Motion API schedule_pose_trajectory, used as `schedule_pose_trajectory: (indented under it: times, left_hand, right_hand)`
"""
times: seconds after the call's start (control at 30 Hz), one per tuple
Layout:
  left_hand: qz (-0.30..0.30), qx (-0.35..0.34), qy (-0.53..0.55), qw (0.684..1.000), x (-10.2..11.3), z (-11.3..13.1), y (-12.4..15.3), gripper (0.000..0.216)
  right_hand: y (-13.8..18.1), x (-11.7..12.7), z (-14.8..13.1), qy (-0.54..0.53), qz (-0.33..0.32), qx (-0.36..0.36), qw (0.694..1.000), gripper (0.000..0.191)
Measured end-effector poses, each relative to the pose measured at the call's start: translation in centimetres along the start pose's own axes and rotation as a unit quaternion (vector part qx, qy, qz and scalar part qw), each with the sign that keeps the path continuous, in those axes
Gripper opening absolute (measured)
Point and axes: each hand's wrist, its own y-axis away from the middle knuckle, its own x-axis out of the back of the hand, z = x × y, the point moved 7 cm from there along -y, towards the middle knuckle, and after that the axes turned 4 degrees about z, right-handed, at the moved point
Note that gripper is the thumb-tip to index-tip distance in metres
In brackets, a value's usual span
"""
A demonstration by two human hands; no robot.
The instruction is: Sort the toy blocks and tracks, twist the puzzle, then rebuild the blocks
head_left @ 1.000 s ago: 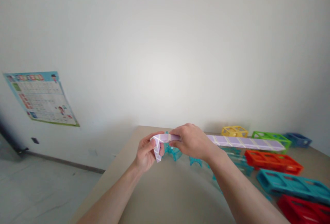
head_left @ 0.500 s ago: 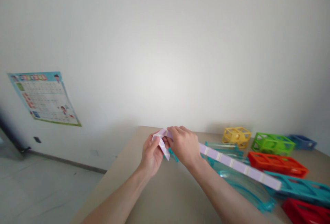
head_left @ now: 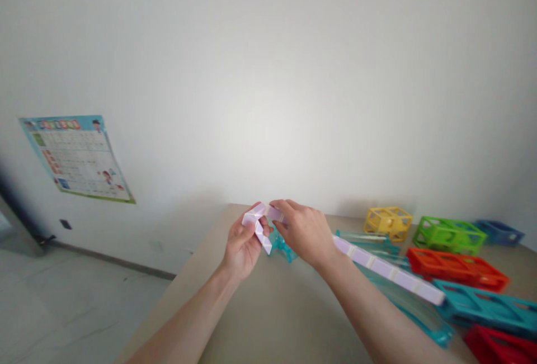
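Observation:
Both hands hold a lilac and white snake puzzle (head_left: 390, 270), a jointed chain of wedge-like segments. Its left end is bent into a hook and lies in my left hand (head_left: 242, 245), thumb pressed against it. My right hand (head_left: 305, 232) grips the chain just right of the bend, fingers curled over it. Past the right hand, the straight length slants down to the right above the table. Part of the chain is hidden behind the right hand and wrist. Beneath the hands, a clear teal plastic piece (head_left: 283, 247) lies on the table.
Clear teal track-like pieces (head_left: 419, 308) lie under the chain. To the right sit yellow (head_left: 388, 223), green (head_left: 448, 234), and blue frame blocks (head_left: 499, 232), then orange (head_left: 457, 269), teal (head_left: 490, 305) and red ones (head_left: 503, 346). The table (head_left: 268, 319) meets a white wall bearing a poster (head_left: 79, 157).
My right hand has slid slightly right, away from the left, showing more of the chain between them. The chain's far end has shifted a little left, and the view has turned slightly.

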Motion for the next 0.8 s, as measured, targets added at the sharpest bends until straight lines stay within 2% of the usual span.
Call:
schedule_pose_trajectory:
  times: [0.17,0.3,0.4,0.5,0.63,0.8]
  left_hand:
    - [-0.010,0.006,-0.023,1.000,0.2,-0.4,0.0,0.032]
    - [-0.047,0.010,-0.065,0.997,0.2,-0.5,0.2,0.037]
    - [-0.072,0.015,-0.082,0.994,-0.2,-0.2,0.4,0.044]
    - [-0.073,0.009,-0.087,0.993,-0.5,0.3,0.5,0.047]
    - [-0.068,0.013,-0.077,0.995,-0.6,0.3,0.5,0.041]
    - [-0.099,0.037,-0.068,0.992,-0.5,-0.6,0.6,0.036]
  right_hand:
    - [0.0,0.5,0.3,-0.007,-0.025,0.065,0.998,0.032]
    - [0.2,1.2,1.5,-0.031,-0.068,0.105,0.992,0.028]
    - [0.5,1.8,1.6,-0.051,-0.086,0.118,0.988,0.027]
    - [0.5,2.3,1.0,-0.070,-0.069,0.124,0.987,0.031]
    - [0.5,2.3,0.2,-0.083,-0.066,0.146,0.983,0.026]
    - [0.6,2.4,0.3,-0.071,-0.098,0.143,0.982,0.023]
